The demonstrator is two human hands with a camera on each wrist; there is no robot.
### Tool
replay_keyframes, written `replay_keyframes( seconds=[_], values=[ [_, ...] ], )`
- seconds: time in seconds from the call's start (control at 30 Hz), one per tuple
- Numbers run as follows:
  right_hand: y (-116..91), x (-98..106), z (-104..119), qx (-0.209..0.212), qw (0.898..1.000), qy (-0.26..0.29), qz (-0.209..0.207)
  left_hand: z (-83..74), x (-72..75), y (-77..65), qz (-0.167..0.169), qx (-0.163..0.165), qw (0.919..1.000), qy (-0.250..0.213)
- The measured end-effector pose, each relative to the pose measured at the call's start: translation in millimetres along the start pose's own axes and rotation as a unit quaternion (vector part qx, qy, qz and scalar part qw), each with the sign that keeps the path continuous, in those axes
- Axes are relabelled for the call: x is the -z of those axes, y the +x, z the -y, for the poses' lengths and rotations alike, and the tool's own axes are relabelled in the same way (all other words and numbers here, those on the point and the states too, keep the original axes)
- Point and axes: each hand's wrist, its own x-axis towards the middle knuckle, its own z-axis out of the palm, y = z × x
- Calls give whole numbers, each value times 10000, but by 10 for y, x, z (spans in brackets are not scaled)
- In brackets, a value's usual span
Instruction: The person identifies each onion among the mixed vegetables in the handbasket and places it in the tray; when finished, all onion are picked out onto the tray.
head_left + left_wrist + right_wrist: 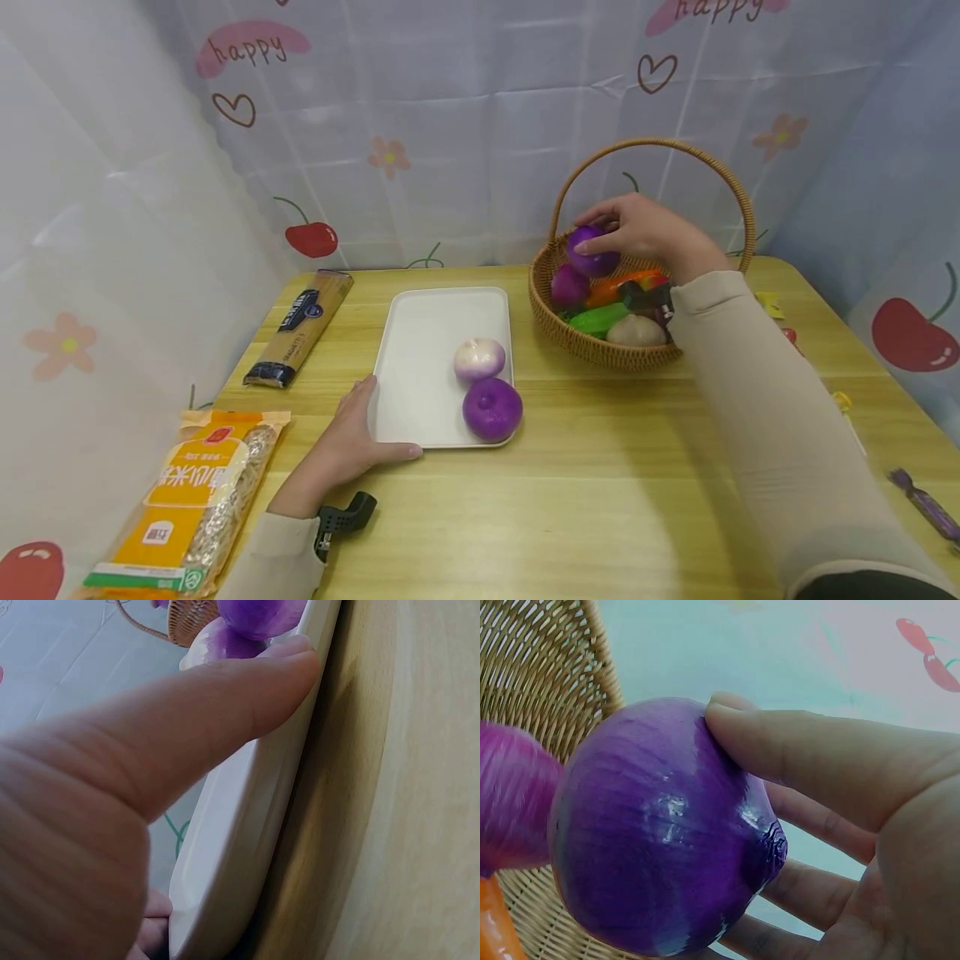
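Note:
In my right hand (647,229) is a shiny purple onion (660,832), gripped between thumb and fingers above the back left of a wicker basket (600,354). Inside the basket, a second purple onion (570,287) lies below it, beside an orange vegetable (618,287), a green vegetable (598,320) and a pale brown round vegetable (636,332). My left hand (347,442) touches the near left corner of a white tray (420,367), thumb extended along the near edge. On the tray's right side sit a white-and-purple turnip (478,359) and a round purple vegetable (492,410).
A spaghetti pack (300,328) lies left of the tray, with an orange noodle package (191,500) nearer the front left. Small wrapped candies, one a purple-wrapped candy (926,504), lie along the right. The basket's tall handle (652,142) arches over its contents.

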Motion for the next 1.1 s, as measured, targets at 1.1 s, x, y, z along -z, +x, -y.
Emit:
replay_keyframes(
  seconds=[1.1],
  values=[
    [350, -862, 954, 1435, 9893, 41, 246, -3, -8, -5, 53, 85, 9999, 43]
  ],
)
